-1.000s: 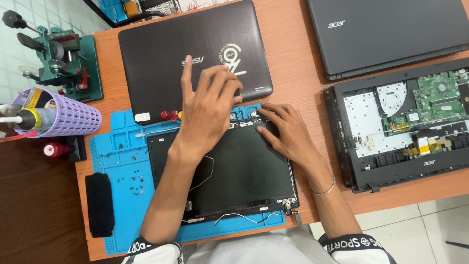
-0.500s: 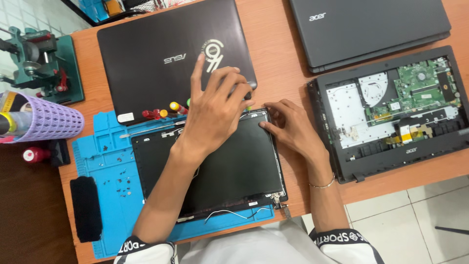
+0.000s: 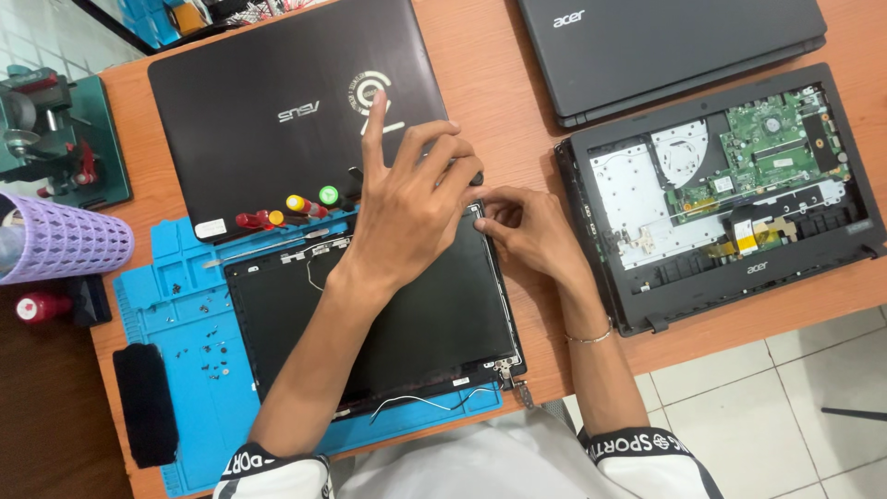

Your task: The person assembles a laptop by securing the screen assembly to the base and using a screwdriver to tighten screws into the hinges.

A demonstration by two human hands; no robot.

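2 hands on the black flat laptop screen panel (image 3: 370, 333), lying on the blue silicone work mat (image 3: 185, 370) near the worktop's front edge.
My left hand (image 3: 407, 217) presses its top edge, fingers spread; my right hand (image 3: 527, 231) pinches its top-right corner; I judge it thin, light, fragile; grip the frame edges only.

Two closed laptops (image 3: 296, 111) (image 3: 674, 46) lay there, one opened laptop base (image 3: 730, 194), one screen panel (image 3: 379, 323), one blue mat (image 3: 176, 370), three screwdrivers (image 3: 296, 208), two hands (image 3: 411, 208) (image 3: 527, 236).
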